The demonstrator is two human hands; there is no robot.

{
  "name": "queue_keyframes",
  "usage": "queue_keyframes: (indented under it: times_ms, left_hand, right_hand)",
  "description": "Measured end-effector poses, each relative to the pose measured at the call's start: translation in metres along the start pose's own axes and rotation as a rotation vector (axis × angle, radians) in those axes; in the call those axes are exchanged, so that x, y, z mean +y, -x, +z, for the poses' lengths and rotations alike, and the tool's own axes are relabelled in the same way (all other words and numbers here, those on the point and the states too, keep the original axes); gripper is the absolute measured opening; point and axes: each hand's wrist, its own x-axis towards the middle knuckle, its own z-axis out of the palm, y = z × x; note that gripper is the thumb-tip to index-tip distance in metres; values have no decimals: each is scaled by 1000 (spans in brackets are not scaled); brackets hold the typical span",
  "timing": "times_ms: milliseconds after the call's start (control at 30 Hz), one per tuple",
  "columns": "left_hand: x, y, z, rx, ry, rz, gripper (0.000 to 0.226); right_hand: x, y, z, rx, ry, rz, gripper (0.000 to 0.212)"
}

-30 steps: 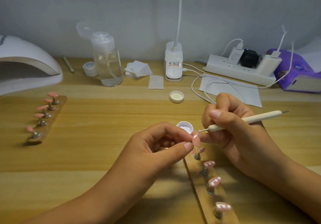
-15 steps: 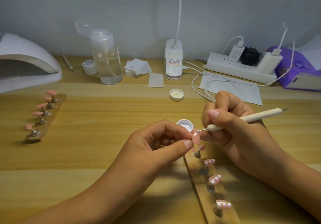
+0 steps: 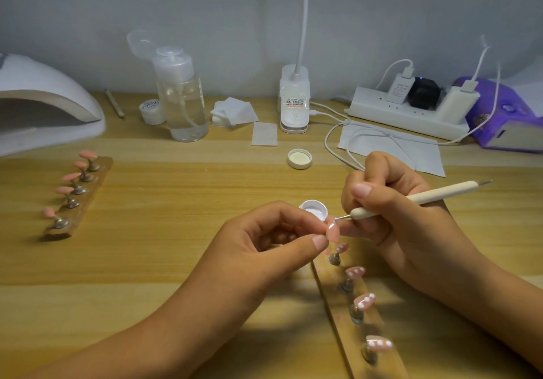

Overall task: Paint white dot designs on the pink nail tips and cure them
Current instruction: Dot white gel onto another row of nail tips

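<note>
Left hand: the left hand is reaching in from the lower left, thumb and forefinger pinching a pink nail tip above the wooden desk.
Right hand: the right hand is coming in from the right, fingers closing on a white dotting pen in a writing grip.
Pen: its long axis is running low-left to high-right, its metal point touching the held tip.
Held tip: it is standing nearly upright, its long axis running up and down.
Paint pot: a small open white pot is sitting just behind the fingers.
Near holder: a wooden strip is carrying four dotted tips, running away toward the lower right.
Far holder: a second strip with five plain pink tips is lying well apart on the left, near the white curing lamp.
</note>
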Motion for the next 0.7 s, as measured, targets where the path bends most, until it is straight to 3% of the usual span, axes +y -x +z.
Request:
queue_keyframes:
  times_ms: [700]
  left_hand:
    - [2,1,1,-1,31,-10,8]
  right_hand:
    - [1,0,-1,-5,1,8,18]
